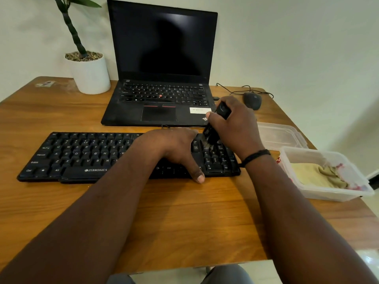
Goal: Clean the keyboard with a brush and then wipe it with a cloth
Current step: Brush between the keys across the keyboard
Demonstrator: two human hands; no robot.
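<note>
On keyboard (pixel 82 156): "ZEBRONICS"; laptop (pixel 162 58) perhaps "Think".

the left hand (pixel 174 148) covers the middle-right keys of the keyboard (pixel 82 156). the right hand (pixel 231 124) wraps most of the brush (pixel 213 130), so the grip on its handle is only partly seen, and the bristles are blurred. the plant (pixel 71 23) is cut off by the top edge. the cloth (pixel 315 175) shows hazily through the container (pixel 303 156). the laptop (pixel 164 64) sticker text is too small to read.
</note>
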